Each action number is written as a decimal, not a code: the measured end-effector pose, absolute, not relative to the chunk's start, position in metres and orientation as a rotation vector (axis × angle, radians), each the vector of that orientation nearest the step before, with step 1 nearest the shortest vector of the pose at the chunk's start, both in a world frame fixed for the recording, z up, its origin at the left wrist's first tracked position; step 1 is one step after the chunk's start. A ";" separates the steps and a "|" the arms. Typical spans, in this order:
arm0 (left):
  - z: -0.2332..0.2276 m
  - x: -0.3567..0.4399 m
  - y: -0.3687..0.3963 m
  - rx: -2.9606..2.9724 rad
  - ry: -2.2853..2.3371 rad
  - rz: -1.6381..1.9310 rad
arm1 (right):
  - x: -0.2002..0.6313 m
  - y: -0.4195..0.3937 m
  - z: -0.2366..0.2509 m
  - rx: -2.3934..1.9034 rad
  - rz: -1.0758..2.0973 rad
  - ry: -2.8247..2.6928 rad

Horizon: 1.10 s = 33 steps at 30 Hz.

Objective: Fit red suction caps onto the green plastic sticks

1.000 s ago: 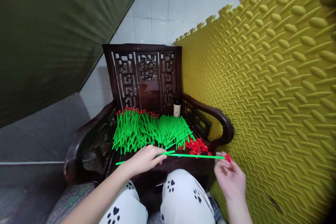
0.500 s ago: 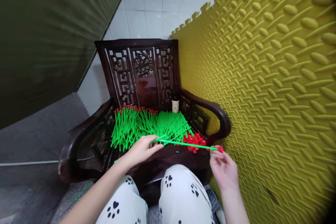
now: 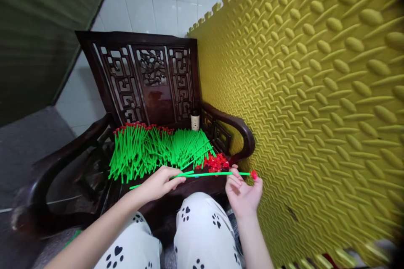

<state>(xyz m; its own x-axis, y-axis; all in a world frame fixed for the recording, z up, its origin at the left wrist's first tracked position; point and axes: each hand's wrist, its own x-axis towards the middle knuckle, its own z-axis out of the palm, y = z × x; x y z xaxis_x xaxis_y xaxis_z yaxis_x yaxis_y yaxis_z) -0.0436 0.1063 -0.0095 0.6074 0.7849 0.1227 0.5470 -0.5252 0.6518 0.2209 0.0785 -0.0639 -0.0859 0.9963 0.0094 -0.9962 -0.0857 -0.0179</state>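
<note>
1. since a second ago the view has tipped down and leftward, so chair and hands sit lower left in frame, and the right hand (image 3: 243, 193) has turned palm-up under the stem's red end
2. nearest, the left hand (image 3: 159, 183) pinches the green stem (image 3: 208, 174) part-way along, with a short tail sticking out to the left; its grip is closed on the stem
3. right hand's fingers are narrow around the red tip (image 3: 253, 174), apparently seating it on the stem; the stem lies level across the knees, just in front of the chair seat
4. to do this well, i judge: keep the left hand steady near the middle so the stem does not bow, and push the tip straight along the axis
5. just beyond lies the loose red tips (image 3: 216, 162), then the pile of green stems (image 3: 151, 151) on the wooden chair (image 3: 148, 71), a small bottle (image 3: 195, 120) at the back corner, yellow foam mat (image 3: 309, 92) to the right
</note>
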 end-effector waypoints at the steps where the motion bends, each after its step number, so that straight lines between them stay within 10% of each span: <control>1: -0.010 -0.044 0.106 2.262 1.040 0.551 | 0.222 0.078 -0.063 -0.015 1.640 -0.048; 11: -0.009 -0.057 0.114 2.215 1.233 0.533 | 0.213 0.081 -0.054 -0.133 1.673 -0.038; 19: 0.004 -0.145 0.170 1.714 2.418 0.856 | 0.198 0.082 -0.077 -0.274 1.817 -0.014; 33: -0.034 -0.156 0.214 1.502 2.808 0.427 | 0.204 0.100 -0.115 -0.859 1.437 -0.656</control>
<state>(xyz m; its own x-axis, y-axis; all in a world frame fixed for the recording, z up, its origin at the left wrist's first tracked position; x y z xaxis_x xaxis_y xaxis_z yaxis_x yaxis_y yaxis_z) -0.1564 0.2138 -0.0342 -0.5610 0.8065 0.1865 0.8255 0.5283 0.1989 0.2035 0.1004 -0.1150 0.0544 0.9922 -0.1124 -0.5650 -0.0622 -0.8228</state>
